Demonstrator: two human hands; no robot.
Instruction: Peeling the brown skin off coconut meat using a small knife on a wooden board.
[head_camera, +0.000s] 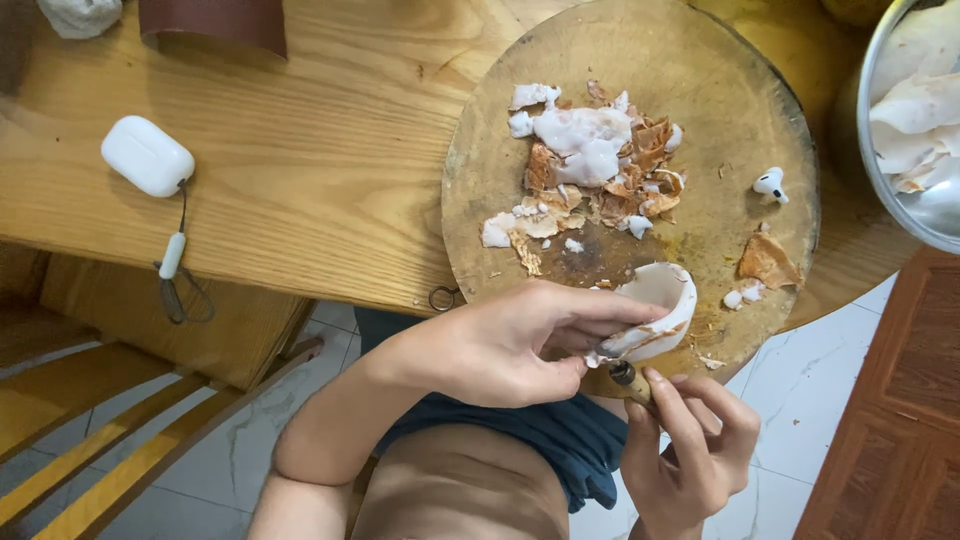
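My left hand (510, 345) grips a curved white piece of coconut flesh (662, 305) over the near edge of a round wooden cutting board (720, 90). My right hand (690, 445) is below it, closed on a small tool with a wooden handle (628, 378) whose tip meets the coconut piece. A heap of brown peelings and white coconut scraps (595, 165) lies in the middle of the board.
A single white earbud (771, 184) rests on the board's right side. A white earbud case (146, 155) with a strap sits on the wooden table (300, 150). A metal bowl (880, 170) holding white coconut pieces stands at the right. A wooden chair (120, 400) is at lower left.
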